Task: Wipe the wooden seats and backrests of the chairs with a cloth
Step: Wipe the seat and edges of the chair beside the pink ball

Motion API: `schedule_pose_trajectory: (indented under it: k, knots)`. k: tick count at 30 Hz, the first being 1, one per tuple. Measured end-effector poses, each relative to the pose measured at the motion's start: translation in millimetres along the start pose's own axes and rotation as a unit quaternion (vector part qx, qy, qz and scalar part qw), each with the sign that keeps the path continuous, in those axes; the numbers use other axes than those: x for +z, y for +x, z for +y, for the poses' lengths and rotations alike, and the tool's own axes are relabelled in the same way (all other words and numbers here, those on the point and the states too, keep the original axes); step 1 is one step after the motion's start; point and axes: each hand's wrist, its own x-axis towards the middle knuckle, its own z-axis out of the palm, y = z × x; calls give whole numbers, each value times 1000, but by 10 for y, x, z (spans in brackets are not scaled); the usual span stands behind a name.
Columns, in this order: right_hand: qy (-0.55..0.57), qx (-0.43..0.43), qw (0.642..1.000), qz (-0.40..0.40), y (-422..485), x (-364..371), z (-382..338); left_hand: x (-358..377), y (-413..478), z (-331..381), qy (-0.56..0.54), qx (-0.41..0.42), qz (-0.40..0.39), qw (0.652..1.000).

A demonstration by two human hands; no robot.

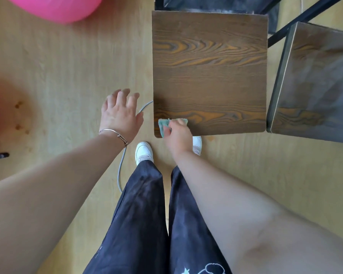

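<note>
Now right hand (177,133) pinches teal cloth (163,126) on near-left corner of wooden chair seat (209,72) — left hand (121,113) hovers beside seat, fingers spread, holding nothing. Second chair seat (313,86) just right.

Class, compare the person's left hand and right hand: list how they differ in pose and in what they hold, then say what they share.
The left hand is open with fingers spread; the right hand is curled. The left hand holds nothing, beside the seat; the right hand grips a cloth on the seat's near corner. The left wrist wears a bracelet; the right wrist is bare. Both reach forward, bare-armed.
</note>
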Motion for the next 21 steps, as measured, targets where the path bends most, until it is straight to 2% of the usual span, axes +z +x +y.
schedule_pose_trajectory:
  k: [3, 5, 8, 10, 13, 17, 21]
  knots:
    - [34, -54, 990, -125, -72, 111, -289, -132, -29, -105, -10, -32, 16, 999]
    - [77, -44, 983, -162, -40, 24, -430, -215, -44, -134, -13, -50, 22, 998]
    - [114, -45, 987, -99, 184, -368, -489, -302, -52, -66, -9, -56, 28, 998]
    - [93, -92, 990, -46, 394, -737, -447, -337, -19, 54, -11, -54, 29, 998]
    - [28, -164, 986, -10, 749, -1276, -312, -346, 90, 309, -22, -52, 30, 998]
    - [-59, -207, 977, -11, 1201, -1704, -41, -285, 267, 677, -37, -39, 38, 998]
    - [-123, -174, 975, -63, 1466, -1776, 290, -206, 436, 939, -43, -34, 34, 998]
